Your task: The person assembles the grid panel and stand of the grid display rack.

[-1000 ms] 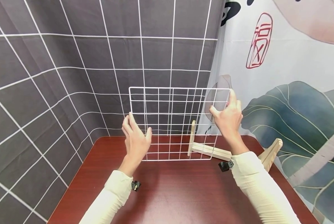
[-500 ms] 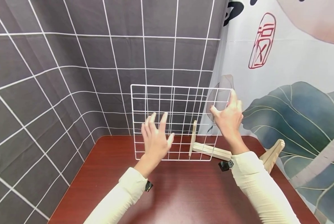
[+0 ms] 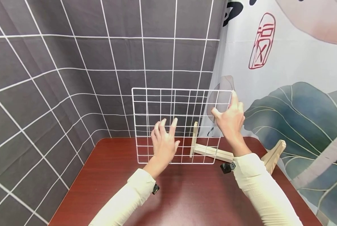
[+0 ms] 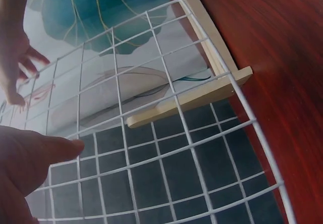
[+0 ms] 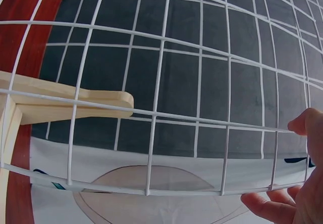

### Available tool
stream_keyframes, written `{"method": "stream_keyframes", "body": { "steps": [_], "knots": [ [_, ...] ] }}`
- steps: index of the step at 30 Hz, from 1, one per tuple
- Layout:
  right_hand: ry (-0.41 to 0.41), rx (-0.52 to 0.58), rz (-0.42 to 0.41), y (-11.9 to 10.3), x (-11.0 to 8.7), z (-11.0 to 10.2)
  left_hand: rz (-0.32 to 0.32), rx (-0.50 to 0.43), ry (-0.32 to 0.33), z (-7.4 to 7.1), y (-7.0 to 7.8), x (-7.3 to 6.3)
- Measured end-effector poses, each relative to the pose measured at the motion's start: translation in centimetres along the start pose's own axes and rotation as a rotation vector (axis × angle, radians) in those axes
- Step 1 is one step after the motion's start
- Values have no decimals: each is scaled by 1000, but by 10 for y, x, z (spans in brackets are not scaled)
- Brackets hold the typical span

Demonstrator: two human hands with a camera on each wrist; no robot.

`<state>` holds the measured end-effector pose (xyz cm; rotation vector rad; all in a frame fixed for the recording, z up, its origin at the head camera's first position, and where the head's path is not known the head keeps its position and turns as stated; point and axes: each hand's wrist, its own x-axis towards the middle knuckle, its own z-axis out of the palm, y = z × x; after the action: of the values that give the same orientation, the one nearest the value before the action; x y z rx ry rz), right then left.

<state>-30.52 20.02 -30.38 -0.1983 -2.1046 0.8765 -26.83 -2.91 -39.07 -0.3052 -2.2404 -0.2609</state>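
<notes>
A white wire grid panel (image 3: 181, 108) stands upright over the table, its lower edge near the tabletop. My right hand (image 3: 231, 117) grips its upper right corner, thumb on the near side and fingers around the side wire, as the right wrist view also shows. Spread out before the panel's lower middle is my left hand (image 3: 165, 142), fingers straight and pointing up at the wires. Behind the panel's right part lies a pale wooden frame (image 3: 213, 153) with an upright leg (image 3: 195, 135); in the left wrist view the wooden leg (image 4: 186, 100) shows through the mesh.
The reddish-brown table (image 3: 115, 182) reaches back to a grey curtain (image 3: 157, 53) with white lines. On the right hangs a white curtain (image 3: 292, 62) with leaf prints. The frame's other wooden leg (image 3: 274, 155) rises beyond my right forearm, near the table's right edge.
My left hand has let go of the panel's left edge and moved right, in front of the mesh. My right hand and the panel have stayed almost in place.
</notes>
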Motion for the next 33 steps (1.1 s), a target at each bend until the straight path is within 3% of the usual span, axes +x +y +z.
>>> {"method": "stream_keyframes", "body": {
  "steps": [5,15,33],
  "knots": [
    [-1,-3,-6,-1,0,0,-23,-22,-29,4,0,-3],
    [1,-10,-18,-3,-2,1,-20,11,128,20,-3,-3],
    [10,-3,-29,-3,-4,2,3,64,172,26,-4,0]
  ]
}}
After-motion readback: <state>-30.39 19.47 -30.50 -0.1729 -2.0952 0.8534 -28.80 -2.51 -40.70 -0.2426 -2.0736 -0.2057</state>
